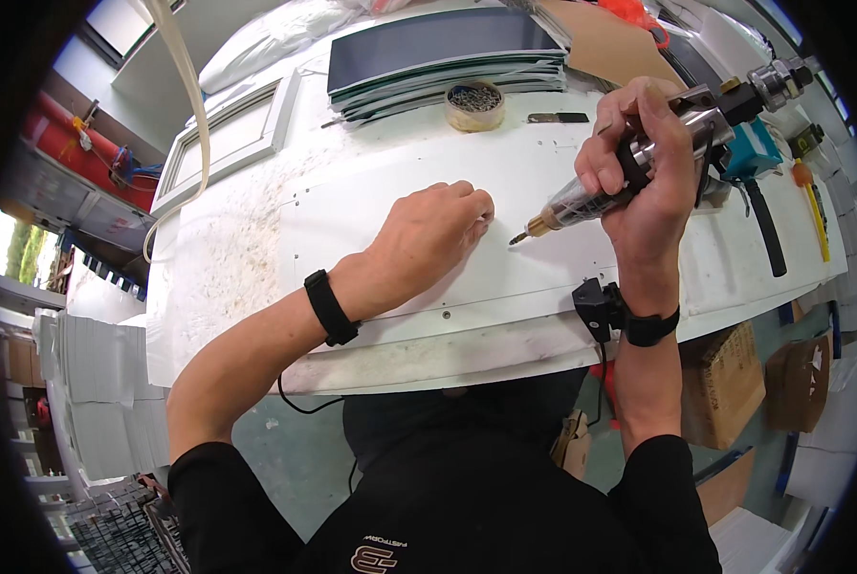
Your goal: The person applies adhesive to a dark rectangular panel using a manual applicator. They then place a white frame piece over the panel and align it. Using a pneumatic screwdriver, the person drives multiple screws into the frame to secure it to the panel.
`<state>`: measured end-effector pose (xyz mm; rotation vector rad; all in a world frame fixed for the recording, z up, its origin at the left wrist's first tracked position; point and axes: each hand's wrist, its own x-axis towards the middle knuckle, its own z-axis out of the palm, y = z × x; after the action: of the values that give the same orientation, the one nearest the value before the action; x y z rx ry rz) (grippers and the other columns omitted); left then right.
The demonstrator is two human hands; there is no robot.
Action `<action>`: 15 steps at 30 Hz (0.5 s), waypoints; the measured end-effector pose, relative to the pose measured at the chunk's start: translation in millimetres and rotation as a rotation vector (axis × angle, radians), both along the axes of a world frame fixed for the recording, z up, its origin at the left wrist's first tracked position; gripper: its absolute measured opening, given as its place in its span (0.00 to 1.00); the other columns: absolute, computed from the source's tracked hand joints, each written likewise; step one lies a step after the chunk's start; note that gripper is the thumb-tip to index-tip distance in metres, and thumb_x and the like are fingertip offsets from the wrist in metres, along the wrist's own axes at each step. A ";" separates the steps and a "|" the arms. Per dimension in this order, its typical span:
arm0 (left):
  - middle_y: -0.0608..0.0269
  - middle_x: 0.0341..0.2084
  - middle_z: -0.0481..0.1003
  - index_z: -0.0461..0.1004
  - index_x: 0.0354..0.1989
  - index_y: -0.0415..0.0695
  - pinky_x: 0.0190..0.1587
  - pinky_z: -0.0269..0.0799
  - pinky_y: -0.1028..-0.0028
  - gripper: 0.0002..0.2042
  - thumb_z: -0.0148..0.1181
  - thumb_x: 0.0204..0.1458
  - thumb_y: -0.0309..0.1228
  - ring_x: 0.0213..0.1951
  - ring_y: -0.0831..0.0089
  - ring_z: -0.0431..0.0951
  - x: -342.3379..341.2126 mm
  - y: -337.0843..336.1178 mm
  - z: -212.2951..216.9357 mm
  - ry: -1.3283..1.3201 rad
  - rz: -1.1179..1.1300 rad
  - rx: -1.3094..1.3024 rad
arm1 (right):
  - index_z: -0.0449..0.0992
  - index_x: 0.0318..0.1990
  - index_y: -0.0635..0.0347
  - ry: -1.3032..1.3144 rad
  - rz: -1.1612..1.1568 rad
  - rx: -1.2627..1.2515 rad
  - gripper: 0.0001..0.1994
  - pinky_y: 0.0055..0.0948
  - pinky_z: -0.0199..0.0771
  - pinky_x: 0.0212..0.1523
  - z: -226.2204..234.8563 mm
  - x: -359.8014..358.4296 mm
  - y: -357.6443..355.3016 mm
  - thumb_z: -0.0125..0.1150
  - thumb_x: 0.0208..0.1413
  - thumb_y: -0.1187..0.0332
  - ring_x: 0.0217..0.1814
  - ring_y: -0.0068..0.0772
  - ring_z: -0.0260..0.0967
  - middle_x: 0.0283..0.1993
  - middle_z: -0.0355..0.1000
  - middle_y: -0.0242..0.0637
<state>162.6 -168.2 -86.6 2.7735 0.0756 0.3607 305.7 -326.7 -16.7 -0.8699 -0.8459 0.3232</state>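
Observation:
My right hand is wrapped round a pneumatic screwdriver with a clear barrel and brass nose. Its bit tilts down and left, close over a white panel; whether the tip touches the panel I cannot tell. Left of the bit, my left hand hangs over the panel with its fingers curled together. What those fingers hold, if anything, is hidden. A screw shows near the panel's front edge. Beyond the hands stands a round tub full of small screws.
Dark glossy panels are stacked at the back. A white frame lies at the left under a pale hose. To the right are a teal tool, a black-handled hammer and a yellow-shafted screwdriver. Cardboard boxes stand below.

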 end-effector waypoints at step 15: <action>0.56 0.33 0.79 0.72 0.40 0.38 0.39 0.77 0.70 0.06 0.62 0.59 0.24 0.34 0.65 0.81 -30.1 -15.0 22.3 0.107 0.092 -0.436 | 0.65 0.40 0.59 0.013 0.147 0.164 0.14 0.22 0.62 0.17 -8.9 11.9 -8.8 0.45 0.72 0.57 0.14 0.15 0.53 0.33 0.67 0.34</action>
<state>132.4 -183.3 -64.3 2.3591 0.2739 0.1902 317.6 -335.5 -25.6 -0.6544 -0.9133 0.3821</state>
